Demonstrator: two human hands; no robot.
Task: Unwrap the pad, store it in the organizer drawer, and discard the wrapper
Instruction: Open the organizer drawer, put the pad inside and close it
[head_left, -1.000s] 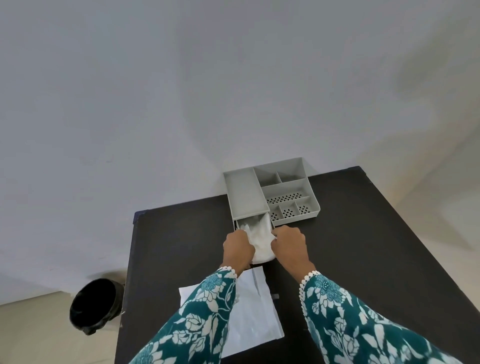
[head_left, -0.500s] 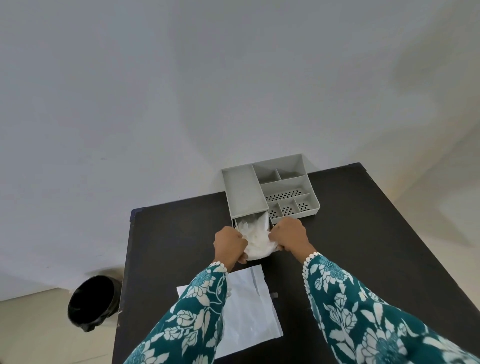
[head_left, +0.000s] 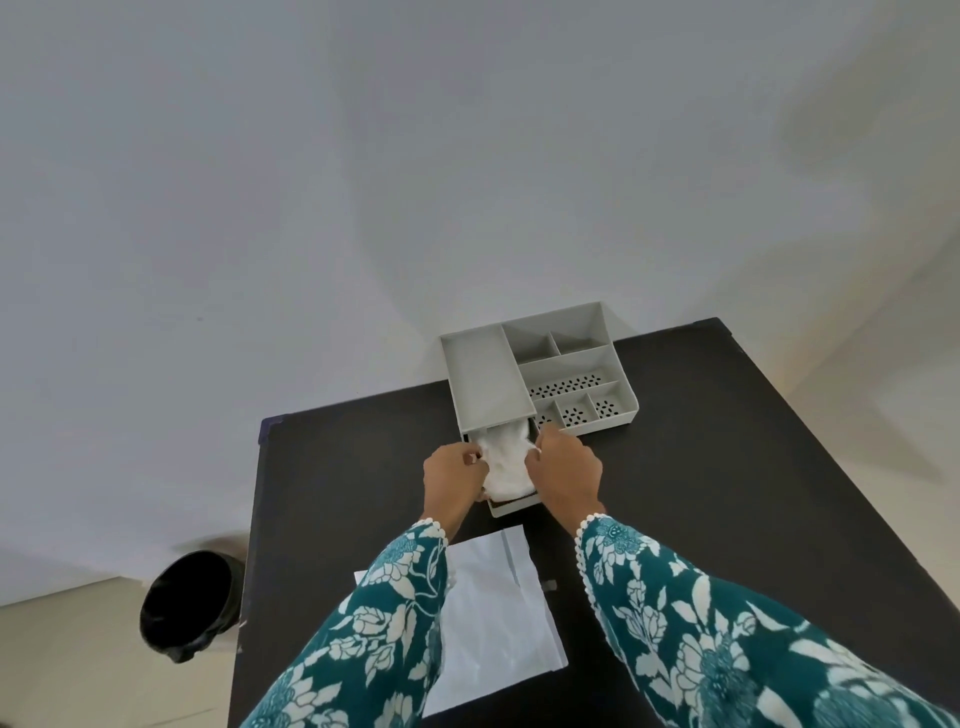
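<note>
Both hands have pushed forward, the left hand and right hand now pinching the white pad's edges, pressing it into the organizer's open drawer on the counter.

looks like a plain room in a home, maybe a bedroom or utility corner. bare off-white painted wall w/ no fittings, pale beige floor. dark matte black rectangular table pushed against the wall, w/ a small grey plastic desk organizer with open compartments and a drawer on it. round black plastic waste bin on the floor just beside the table. no lab, shop or office gear visible.
</note>
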